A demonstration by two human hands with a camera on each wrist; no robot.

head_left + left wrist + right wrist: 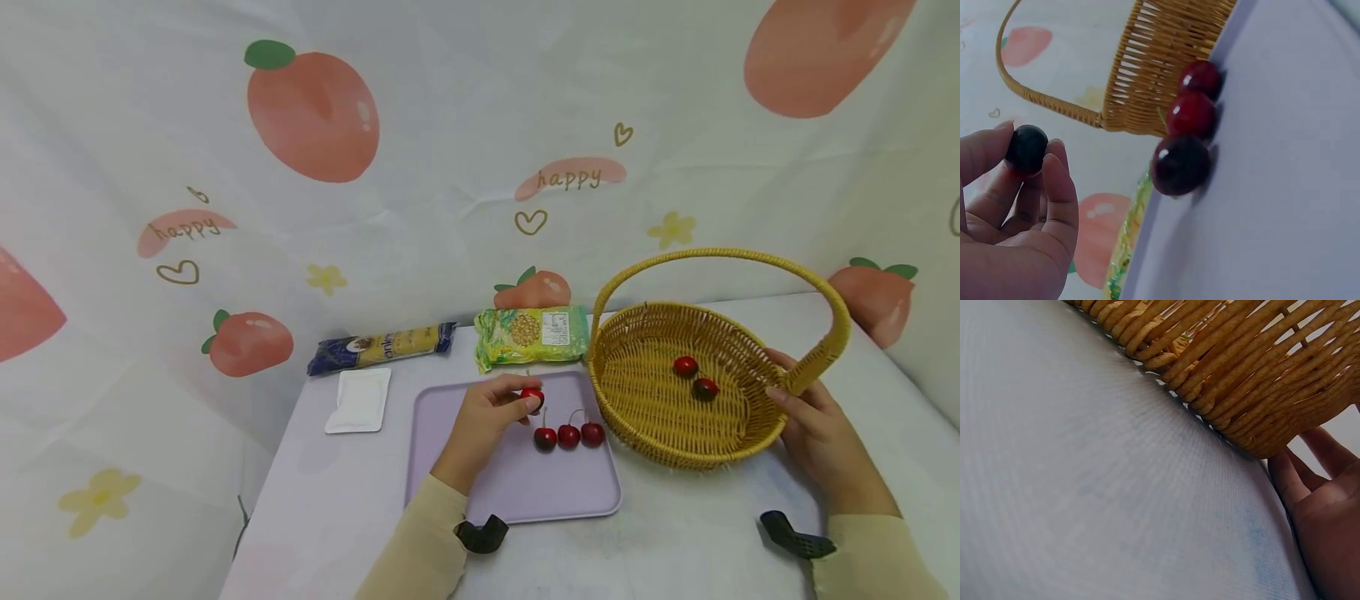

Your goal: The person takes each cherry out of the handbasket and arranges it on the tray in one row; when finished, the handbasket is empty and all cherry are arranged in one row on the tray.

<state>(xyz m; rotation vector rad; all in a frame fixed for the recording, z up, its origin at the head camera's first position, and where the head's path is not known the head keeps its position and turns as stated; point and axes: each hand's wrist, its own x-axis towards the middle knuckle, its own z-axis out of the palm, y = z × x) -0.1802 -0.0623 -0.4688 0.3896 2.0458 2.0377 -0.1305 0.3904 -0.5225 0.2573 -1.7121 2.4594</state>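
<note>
My left hand [480, 429] pinches a cherry [532, 400] between thumb and fingertips, above the lilac tray [517, 497]. In the left wrist view that cherry [1027, 150] looks dark with a red underside. Three more cherries [569, 436] lie in a row toward the tray's right side, stems pointing up. Right of the tray, the wicker basket [637, 400] with a tall arched handle contains two cherries [705, 389]. My right hand [821, 437] holds the basket's right rim beside the handle's base, thumb over the edge. From the right wrist, its fingers [1288, 475] touch the basket's outer wall.
Behind the tray lie a blue-and-gold packet [382, 347] and a green-and-yellow bag [532, 336]. A white square packet [359, 401] is left of the tray. A fruit-printed cloth [435, 167] hangs behind the table.
</note>
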